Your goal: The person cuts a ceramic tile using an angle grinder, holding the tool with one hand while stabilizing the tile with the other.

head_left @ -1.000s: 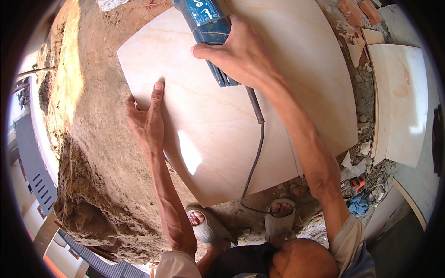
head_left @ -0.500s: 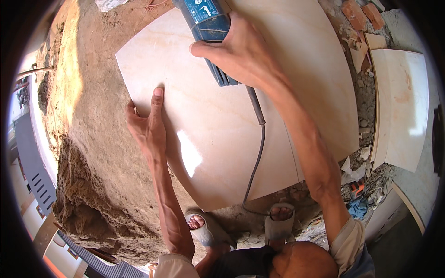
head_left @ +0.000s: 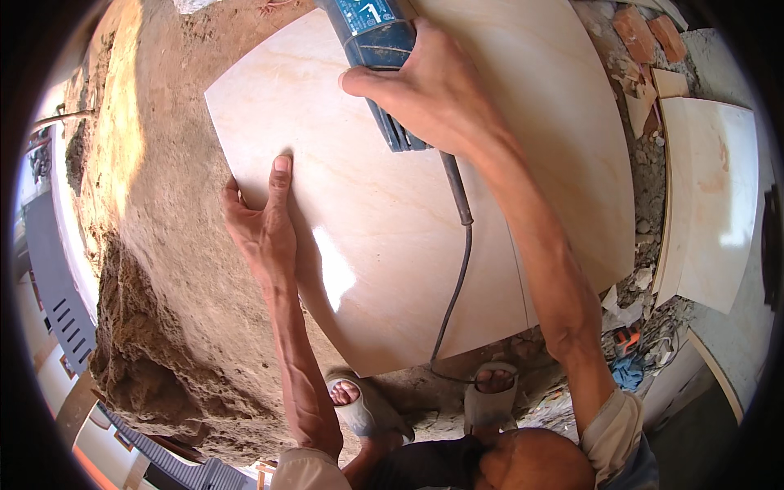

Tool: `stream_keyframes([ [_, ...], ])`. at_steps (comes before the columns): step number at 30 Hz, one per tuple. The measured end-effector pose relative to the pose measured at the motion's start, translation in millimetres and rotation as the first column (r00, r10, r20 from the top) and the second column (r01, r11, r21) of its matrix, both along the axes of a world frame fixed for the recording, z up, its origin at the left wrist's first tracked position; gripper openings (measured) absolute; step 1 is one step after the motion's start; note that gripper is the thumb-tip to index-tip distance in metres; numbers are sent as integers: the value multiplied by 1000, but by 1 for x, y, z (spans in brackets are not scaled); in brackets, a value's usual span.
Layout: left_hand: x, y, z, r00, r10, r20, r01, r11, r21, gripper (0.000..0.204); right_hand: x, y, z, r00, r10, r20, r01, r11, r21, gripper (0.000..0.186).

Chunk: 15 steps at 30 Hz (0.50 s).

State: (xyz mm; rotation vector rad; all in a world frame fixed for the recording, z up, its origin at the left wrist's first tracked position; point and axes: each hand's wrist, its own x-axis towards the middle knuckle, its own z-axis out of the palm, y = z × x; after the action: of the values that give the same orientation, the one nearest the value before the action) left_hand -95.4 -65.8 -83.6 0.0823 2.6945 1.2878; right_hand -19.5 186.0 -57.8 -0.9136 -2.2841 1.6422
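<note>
My left hand (head_left: 265,220) grips the left edge of a large cream, faintly veined tile (head_left: 351,212), thumb flat on the glossy face and fingers curled around the edge. My right hand (head_left: 433,90) is wrapped around the body of a blue corded power tool (head_left: 380,49) above the tile. The tool's front end lies beyond the top of the picture, so its working end is hidden. From its rear a black cord (head_left: 463,269) runs down over the tile toward my feet. A thin dark line crosses the tile beside my right forearm.
Rough earth (head_left: 171,155) lies to the left, with a crumbled drop-off (head_left: 147,351) lower down. On the right are rubble, broken bricks (head_left: 635,34) and more cream tiles (head_left: 706,196). My sandalled feet (head_left: 492,384) stand at the tile's near edge. An orange-and-black object (head_left: 627,336) lies near a blue cloth (head_left: 629,371).
My right hand and the power tool have shifted slightly to the right, and the cord with them. My left hand keeps its hold on the tile's edge.
</note>
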Motion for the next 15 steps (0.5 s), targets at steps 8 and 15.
stream_keyframes([
  [8, 1, -1, -6, 1000, 16, 5, -16, 1000, 10, 106, 1, 1, 6, 999, 17, 42, -17, 1000, 19, 41],
  [15, 0, -2, -7, 1000, 27, 12, -27, 1000, -4, 103, 1, -1, 13, 1000, 0, 24, -2, 999, 44, 43],
])
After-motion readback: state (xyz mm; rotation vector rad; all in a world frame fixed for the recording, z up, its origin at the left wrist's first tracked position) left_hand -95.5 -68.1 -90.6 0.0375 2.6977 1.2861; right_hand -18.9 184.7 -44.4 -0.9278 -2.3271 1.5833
